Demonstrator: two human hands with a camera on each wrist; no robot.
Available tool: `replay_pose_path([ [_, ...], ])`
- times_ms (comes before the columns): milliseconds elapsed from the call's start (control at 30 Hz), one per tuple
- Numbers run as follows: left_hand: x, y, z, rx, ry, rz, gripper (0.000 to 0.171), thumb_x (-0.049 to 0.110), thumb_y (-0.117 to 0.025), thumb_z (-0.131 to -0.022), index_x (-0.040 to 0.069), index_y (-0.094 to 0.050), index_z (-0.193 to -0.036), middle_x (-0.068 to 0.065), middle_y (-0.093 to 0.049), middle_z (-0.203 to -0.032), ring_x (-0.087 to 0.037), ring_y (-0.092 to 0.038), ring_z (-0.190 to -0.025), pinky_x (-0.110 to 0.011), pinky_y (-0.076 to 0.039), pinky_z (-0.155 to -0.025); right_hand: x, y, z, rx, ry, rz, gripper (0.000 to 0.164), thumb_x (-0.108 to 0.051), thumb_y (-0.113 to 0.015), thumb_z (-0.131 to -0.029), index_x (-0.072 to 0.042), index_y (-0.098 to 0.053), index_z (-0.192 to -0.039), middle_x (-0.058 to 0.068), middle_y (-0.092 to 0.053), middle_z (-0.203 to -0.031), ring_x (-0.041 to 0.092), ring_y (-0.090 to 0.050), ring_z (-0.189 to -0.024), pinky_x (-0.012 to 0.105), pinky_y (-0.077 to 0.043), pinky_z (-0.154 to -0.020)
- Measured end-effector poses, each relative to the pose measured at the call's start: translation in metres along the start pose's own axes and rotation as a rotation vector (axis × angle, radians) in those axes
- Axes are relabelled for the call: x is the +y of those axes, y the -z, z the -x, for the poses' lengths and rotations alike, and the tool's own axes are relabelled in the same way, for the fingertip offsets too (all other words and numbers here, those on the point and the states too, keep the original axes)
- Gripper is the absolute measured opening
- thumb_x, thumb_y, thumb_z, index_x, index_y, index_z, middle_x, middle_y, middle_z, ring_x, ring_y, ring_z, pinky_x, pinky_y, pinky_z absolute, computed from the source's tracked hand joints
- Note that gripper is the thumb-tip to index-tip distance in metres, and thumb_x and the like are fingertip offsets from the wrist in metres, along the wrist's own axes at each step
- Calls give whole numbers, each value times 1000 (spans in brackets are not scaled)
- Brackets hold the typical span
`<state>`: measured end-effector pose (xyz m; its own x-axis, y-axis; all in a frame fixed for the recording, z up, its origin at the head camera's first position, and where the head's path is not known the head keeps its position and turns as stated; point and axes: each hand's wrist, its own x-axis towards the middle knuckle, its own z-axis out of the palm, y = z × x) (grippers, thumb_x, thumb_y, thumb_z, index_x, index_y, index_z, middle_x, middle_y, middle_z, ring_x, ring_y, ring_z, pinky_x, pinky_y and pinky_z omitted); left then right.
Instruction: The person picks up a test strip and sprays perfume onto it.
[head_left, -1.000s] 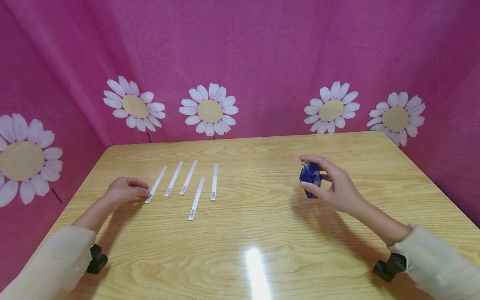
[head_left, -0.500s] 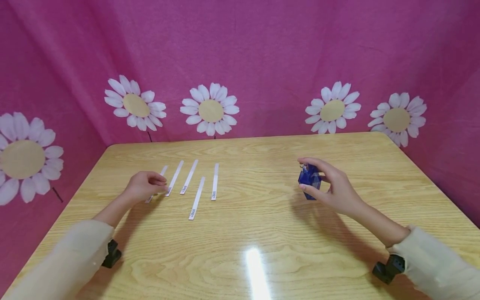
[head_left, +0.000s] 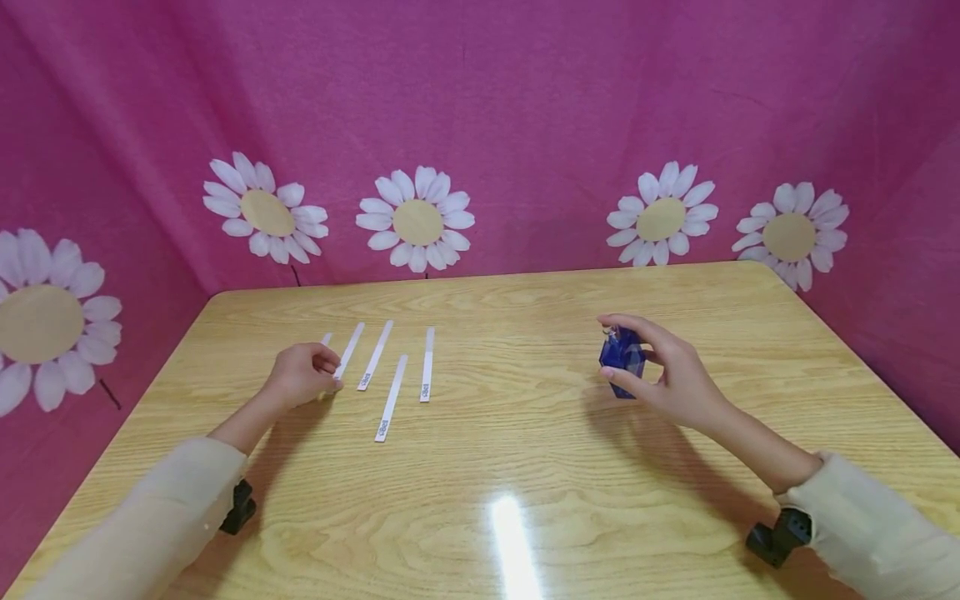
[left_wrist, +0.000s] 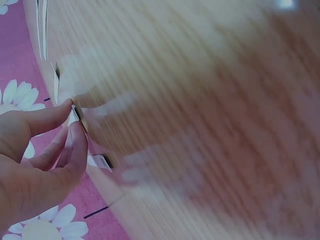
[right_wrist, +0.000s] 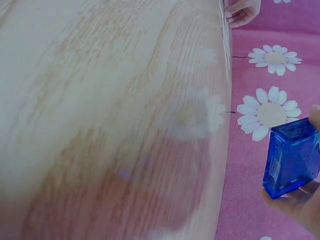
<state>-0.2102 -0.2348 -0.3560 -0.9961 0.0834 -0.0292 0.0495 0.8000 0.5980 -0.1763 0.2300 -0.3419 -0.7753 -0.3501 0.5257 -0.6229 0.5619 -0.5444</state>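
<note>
My left hand (head_left: pixel 302 373) is at the near end of the second white paper strip (head_left: pixel 349 348) from the left. The left wrist view shows thumb and index finger pinching this strip's printed end (left_wrist: pixel 75 113). Just left of it lies the leftmost strip (head_left: pixel 326 338), mostly covered by the hand. Three more strips lie to the right, among them a nearer one (head_left: pixel 392 398), each with dark print at its near end. My right hand (head_left: pixel 672 377) holds a blue glass perfume bottle (head_left: pixel 621 358) between thumb and fingers, with the index finger over its silvery top.
A wood-grain table (head_left: pixel 480 467) lies under both hands, with a bright light reflection near its front. Behind and beside it hangs a pink curtain (head_left: pixel 525 125) with large white daisies. Each wrist carries a small black camera (head_left: pixel 780 536).
My left hand has moved right, from the leftmost strip to the second one, and now pinches its near end. The right hand with the perfume bottle has stayed nearly still.
</note>
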Motion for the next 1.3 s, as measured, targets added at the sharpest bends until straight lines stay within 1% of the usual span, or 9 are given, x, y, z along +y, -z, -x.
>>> replay_pose_path([
  [167,-3,2,-1,-6,46,40,34,7,-76,-76,-8,-63,-104,-18,-66,-92,-15,-58,-78,-21,-47,-63,0,1,1,0,-3,-7,60,-1,-76,-78,-12,-54,-133,14,-59,-132,31,-59,-112,55,-57,-76],
  [433,-5,7,-3,-61,121,151,42,6,-75,-78,-8,-60,-116,-18,-66,-100,-5,-54,-70,-19,-44,-54,0,1,2,8,-12,-9,61,-1,-76,-78,-13,-54,-133,14,-59,-132,32,-58,-113,56,-57,-76],
  [533,-6,6,-5,-74,110,165,39,5,-72,-80,-8,-61,-115,-16,-67,-97,-4,-53,-69,-19,-43,-52,1,0,3,9,-14,-2,61,-2,-77,-78,-13,-54,-133,13,-59,-131,29,-58,-112,55,-57,-76],
  [733,-7,1,-6,-66,25,142,32,2,-69,-81,-10,-62,-109,-18,-67,-91,-5,-53,-70,-18,-45,-56,3,-2,5,10,-19,5,61,-3,-78,-77,-14,-55,-133,11,-61,-130,14,-58,-111,52,-58,-76],
  [833,-6,0,-6,-60,-4,122,30,2,-69,-81,-10,-63,-108,-19,-66,-90,-6,-54,-72,-18,-45,-57,3,-3,5,7,-20,3,61,-4,-78,-77,-14,-55,-133,11,-61,-130,19,-59,-110,52,-58,-76],
  [933,-6,1,-5,-46,-2,111,29,2,-69,-82,-9,-64,-107,-18,-67,-90,-6,-54,-71,-18,-45,-57,4,-3,6,2,-21,-4,62,-4,-78,-77,-15,-54,-134,11,-61,-130,27,-59,-110,52,-58,-77],
  [1067,-9,6,-4,-36,29,136,30,3,-70,-83,-7,-64,-110,-20,-67,-94,-4,-53,-61,-20,-46,-50,4,-3,6,-2,-23,-9,62,-4,-77,-78,-15,-54,-134,11,-60,-131,29,-59,-111,52,-58,-77],
  [1200,-8,10,-3,-71,88,220,34,6,-68,-86,-6,-61,-117,-15,-66,-98,-4,-53,-54,-24,-42,-41,5,-3,6,-3,-20,-10,61,-4,-77,-78,-14,-54,-134,11,-60,-131,28,-59,-110,52,-58,-77],
  [1300,-6,9,-4,-105,114,297,38,7,-68,-87,-8,-59,-121,-5,-67,-94,-2,-57,-63,-21,-49,-50,6,-4,7,-9,-19,-11,61,-4,-77,-78,-15,-54,-134,11,-61,-130,24,-60,-110,50,-58,-77],
])
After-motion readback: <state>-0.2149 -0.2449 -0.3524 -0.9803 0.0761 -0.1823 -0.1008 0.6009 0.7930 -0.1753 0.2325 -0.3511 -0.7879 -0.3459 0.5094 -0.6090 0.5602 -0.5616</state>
